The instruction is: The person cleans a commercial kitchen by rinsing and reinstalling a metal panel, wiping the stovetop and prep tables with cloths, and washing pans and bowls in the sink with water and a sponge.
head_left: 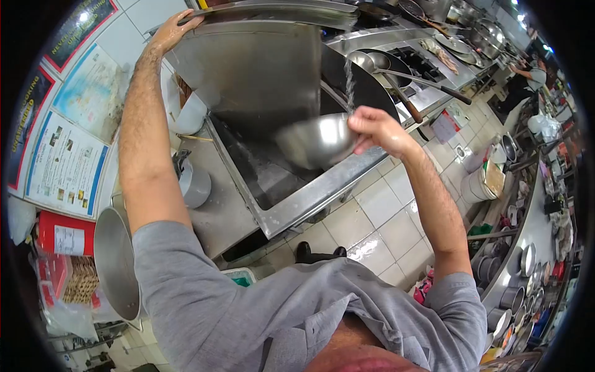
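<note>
A shiny steel bowl (319, 141), blurred by motion, is tilted over the sink (291, 208). My right hand (379, 131) grips its rim, thumb and fingers closed. Water (349, 87) streams down beside that hand, at the bowl's edge. At the upper left, my left hand (176, 32) has its fingers hooked over the edge of a large rectangular steel tray (248, 68). The tray stands up on its side in the sink, its broad wet face toward me. Its far side is hidden.
To the right of the sink are a wok (396, 65), ladles (427, 87) and a stove (424, 62). White plastic containers (195, 185) stand at the left. A large metal pot (114, 263) is near my left elbow. Another person (527, 80) is in the background.
</note>
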`<state>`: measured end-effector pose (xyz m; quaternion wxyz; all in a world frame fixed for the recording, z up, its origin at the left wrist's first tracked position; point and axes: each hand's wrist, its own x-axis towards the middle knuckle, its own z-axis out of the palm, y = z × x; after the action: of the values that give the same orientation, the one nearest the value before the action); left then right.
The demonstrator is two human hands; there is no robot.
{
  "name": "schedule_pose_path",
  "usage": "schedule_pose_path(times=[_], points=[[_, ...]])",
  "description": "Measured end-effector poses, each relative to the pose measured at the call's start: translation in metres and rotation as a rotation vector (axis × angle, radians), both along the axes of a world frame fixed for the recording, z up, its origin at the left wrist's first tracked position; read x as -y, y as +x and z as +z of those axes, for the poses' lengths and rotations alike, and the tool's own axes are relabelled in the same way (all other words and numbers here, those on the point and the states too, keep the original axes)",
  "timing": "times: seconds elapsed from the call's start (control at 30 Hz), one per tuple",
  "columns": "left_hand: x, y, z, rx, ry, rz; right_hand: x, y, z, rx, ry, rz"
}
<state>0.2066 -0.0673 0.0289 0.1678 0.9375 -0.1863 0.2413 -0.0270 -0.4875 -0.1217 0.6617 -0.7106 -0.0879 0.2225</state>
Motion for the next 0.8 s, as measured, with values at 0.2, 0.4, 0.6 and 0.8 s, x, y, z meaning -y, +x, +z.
schedule_pose_path(times=[0.2, 0.4, 0.6, 0.8], points=[[0.072, -0.086, 0.010, -0.039, 0.153, -0.008, 0.024, 0.004, -0.044, 0.672, -0.932, 0.189], [0.056, -0.119, 0.003, 0.008, -0.011, -0.122, 0.006, 0.056, -0.104, 0.610, -1.097, 0.203], [0.011, -0.125, -0.004, -0.044, -0.165, -0.104, -0.045, 0.117, -0.185, 0.547, -0.999, 0.103], [-0.010, -0.122, -0.017, -0.049, -0.327, -0.170, -0.105, 0.201, -0.280, 0.580, -1.246, 0.000]])
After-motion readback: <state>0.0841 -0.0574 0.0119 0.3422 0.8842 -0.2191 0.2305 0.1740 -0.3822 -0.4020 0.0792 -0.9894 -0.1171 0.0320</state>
